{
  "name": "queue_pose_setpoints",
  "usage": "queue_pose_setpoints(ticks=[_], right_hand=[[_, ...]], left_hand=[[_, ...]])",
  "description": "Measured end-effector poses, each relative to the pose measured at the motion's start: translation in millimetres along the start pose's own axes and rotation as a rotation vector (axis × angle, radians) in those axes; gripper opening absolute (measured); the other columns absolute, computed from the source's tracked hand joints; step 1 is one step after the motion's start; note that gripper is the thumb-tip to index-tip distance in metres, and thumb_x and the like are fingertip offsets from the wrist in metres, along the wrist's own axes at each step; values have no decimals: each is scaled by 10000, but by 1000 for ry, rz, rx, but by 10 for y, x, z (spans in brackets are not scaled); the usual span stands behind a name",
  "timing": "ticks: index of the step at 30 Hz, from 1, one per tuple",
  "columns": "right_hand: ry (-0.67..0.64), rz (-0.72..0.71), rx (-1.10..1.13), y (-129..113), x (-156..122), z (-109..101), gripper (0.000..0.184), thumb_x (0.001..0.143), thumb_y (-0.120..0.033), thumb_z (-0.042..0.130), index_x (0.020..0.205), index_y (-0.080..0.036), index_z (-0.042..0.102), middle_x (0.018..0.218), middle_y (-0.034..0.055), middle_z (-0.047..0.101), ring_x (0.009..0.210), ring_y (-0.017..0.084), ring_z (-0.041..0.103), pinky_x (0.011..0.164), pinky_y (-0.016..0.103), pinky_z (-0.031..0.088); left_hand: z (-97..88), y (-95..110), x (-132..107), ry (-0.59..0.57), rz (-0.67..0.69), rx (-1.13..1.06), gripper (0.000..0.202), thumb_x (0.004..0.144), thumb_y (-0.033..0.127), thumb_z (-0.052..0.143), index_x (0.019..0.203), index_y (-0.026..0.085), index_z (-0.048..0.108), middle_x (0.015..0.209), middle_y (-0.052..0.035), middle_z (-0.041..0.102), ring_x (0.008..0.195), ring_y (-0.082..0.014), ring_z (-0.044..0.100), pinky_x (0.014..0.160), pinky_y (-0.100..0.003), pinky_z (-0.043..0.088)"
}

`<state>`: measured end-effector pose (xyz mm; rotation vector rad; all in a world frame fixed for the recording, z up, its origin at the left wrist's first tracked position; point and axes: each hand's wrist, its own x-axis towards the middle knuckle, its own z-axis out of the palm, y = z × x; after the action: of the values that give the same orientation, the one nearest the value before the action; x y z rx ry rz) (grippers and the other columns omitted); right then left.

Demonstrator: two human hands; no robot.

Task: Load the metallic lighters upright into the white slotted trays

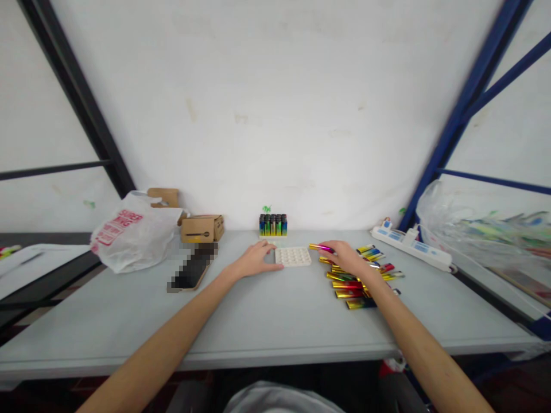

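Note:
A white tray [293,257] with rows of round hollows lies on the table. At its left end, the thumb and fingers of my left hand [257,259] hold it by the near and far corners. My right hand [342,255] pinches a pink-and-gold lighter [321,248], held nearly level just off the tray's right end. Below that hand lies a loose pile of shiny lighters [349,285] in gold, red, green and blue, partly hidden by my forearm. Behind the tray, several blue, green and yellow lighters [273,225] stand upright in rows in a similar holder.
On the left are a white plastic bag [135,229], a small cardboard box [201,229] and a dark phone-like slab [193,269], partly pixelated. A white power strip [411,248] with plugs lies at the right, near clear plastic bags [486,229]. A wall closes off the back.

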<state>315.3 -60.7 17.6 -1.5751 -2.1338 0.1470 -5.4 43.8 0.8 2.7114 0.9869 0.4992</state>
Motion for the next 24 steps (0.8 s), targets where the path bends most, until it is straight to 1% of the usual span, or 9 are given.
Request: queue_pose_setpoints(ticks=[2,4,6,8,11,14,19,22,24], right_hand=[[57,26,102,-41,-11,-22,430,1037,-434,484,1282,-163,711,892,83,773,784,227,689,782,318,503],[120,56,191,-81,-18,-11,464,1021,-475,500,1322,-175,687,736,31,728,641,194,640,681,294,487],[190,72,285,-121,-13,38,450,981,-512,560,1237,-175,713,699,15,701,588,171,597,612,275,463],[242,77,431,-164,7,105,431,930,-546,627,1110,-167,725,738,27,711,588,157,582,573,263,450],[248,89,648,-235,48,179,440,885,-572,686,1034,-159,723,729,34,714,579,149,563,554,262,446],[241,65,676,-297,74,210,430,914,-569,662,1045,-168,745,787,47,738,629,155,578,611,276,471],[274,-1,611,-349,89,303,447,978,-573,564,1120,-190,746,1002,85,743,853,194,663,781,313,534],[274,-28,612,-352,97,378,457,998,-572,528,1166,-193,719,1122,105,719,946,201,678,869,335,538],[253,-22,628,-343,102,411,461,1023,-567,477,1175,-188,691,1133,106,729,967,200,678,905,345,526]], left_hand=[[-11,53,-27,8,-2,9,692,785,703,730,1235,180,676,1098,-112,634,1011,-288,621,915,-347,470],[-2,142,-54,0,22,10,694,756,716,752,1188,177,687,1078,-114,639,1020,-303,614,927,-367,468],[34,242,-67,-21,89,-45,705,750,705,768,1197,167,679,1075,-112,633,1013,-297,614,930,-373,478],[81,317,-63,-17,127,-87,704,748,690,781,1214,175,666,1075,-102,629,1009,-291,614,928,-379,489],[130,349,-42,-10,151,-88,672,765,671,777,1216,187,662,1046,-83,621,996,-286,610,924,-393,495],[140,316,-26,-13,160,-104,675,768,675,775,1227,194,662,1044,-75,611,993,-278,609,931,-391,498],[146,280,-20,-10,167,-123,704,764,686,772,1234,173,661,1034,-75,601,981,-275,604,931,-389,494],[151,290,-18,-3,169,-125,699,772,693,761,1224,168,666,1022,-76,605,975,-277,600,915,-383,491],[150,299,-18,1,172,-124,681,780,692,755,1210,171,672,1014,-74,607,970,-276,598,901,-377,488]])
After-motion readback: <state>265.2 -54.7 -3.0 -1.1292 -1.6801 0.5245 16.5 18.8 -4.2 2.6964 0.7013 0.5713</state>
